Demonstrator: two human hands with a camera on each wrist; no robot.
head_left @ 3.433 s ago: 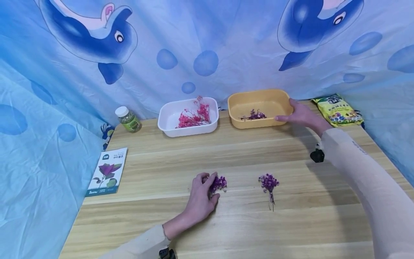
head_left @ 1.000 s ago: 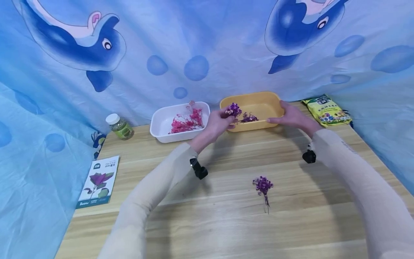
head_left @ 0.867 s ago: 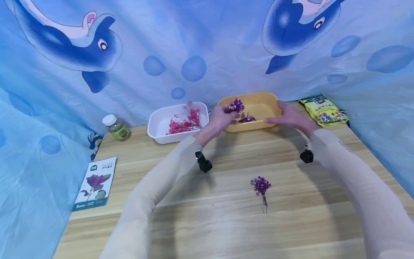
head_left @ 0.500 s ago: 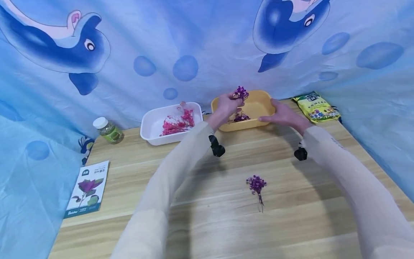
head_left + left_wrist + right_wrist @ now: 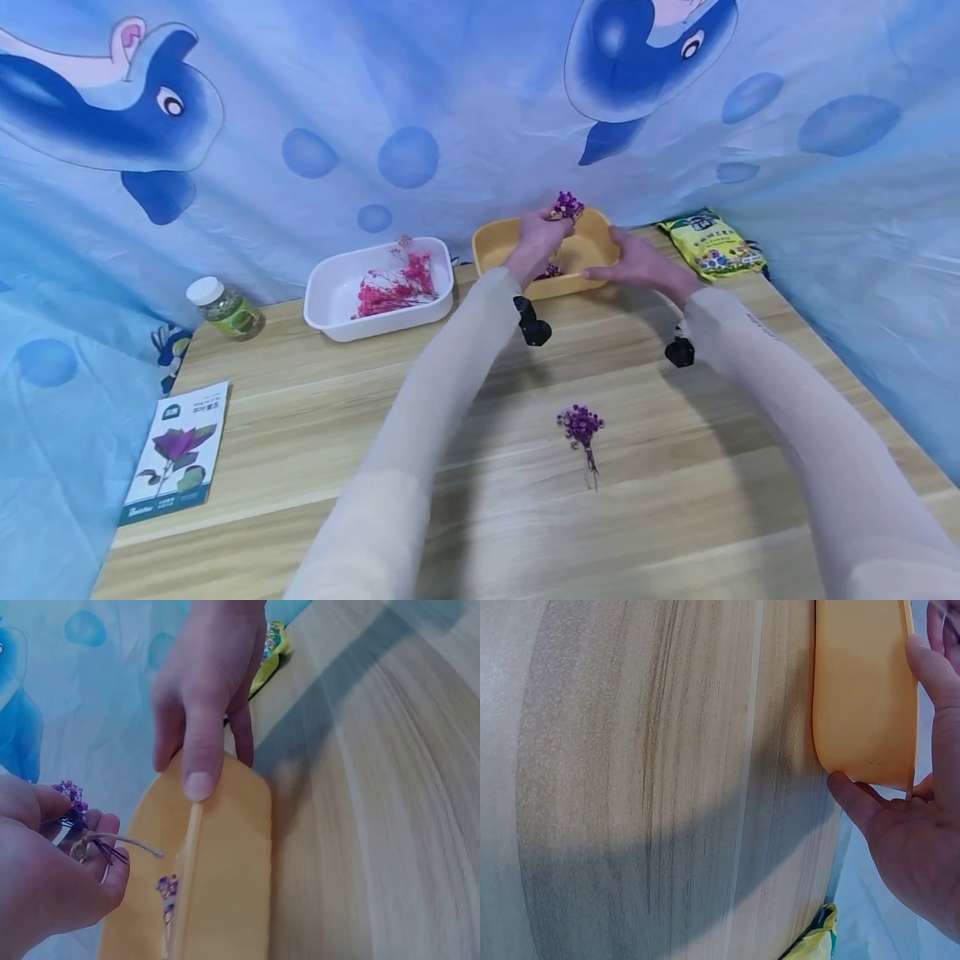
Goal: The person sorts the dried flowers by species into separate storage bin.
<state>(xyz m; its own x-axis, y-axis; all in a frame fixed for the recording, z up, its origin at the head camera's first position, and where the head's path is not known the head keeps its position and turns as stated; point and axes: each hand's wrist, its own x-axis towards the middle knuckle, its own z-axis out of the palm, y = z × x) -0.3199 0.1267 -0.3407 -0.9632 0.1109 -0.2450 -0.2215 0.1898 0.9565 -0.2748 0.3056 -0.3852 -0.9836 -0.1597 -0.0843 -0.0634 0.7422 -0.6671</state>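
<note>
Over the orange-yellow plastic basin (image 5: 489,243), my left hand (image 5: 538,240) pinches a small bunch of purple dried flowers (image 5: 567,205). Twine ties its stems, and a loose twine end sticks out toward the basin in the left wrist view. My right hand (image 5: 641,262) grips the basin's right end, thumb along the near rim and fingers around the outside; the right wrist view shows the fingers at the basin's corner. More purple flowers (image 5: 166,889) lie inside the basin, partly hidden by my left hand in the head view. Another tied purple bunch (image 5: 581,427) lies on the table nearer me.
Left of the basin stands a white basin (image 5: 322,310) with pink dried flowers (image 5: 397,290). A lidded jar (image 5: 227,308) and a booklet (image 5: 176,454) lie at the table's left. A yellow packet (image 5: 712,244) lies at the back right, before the blue curtain (image 5: 480,100).
My left hand has picked up a purple bunch from the table and carried it up and over the basin. My right hand has kept its grip on the basin. The head view has shifted right.
</note>
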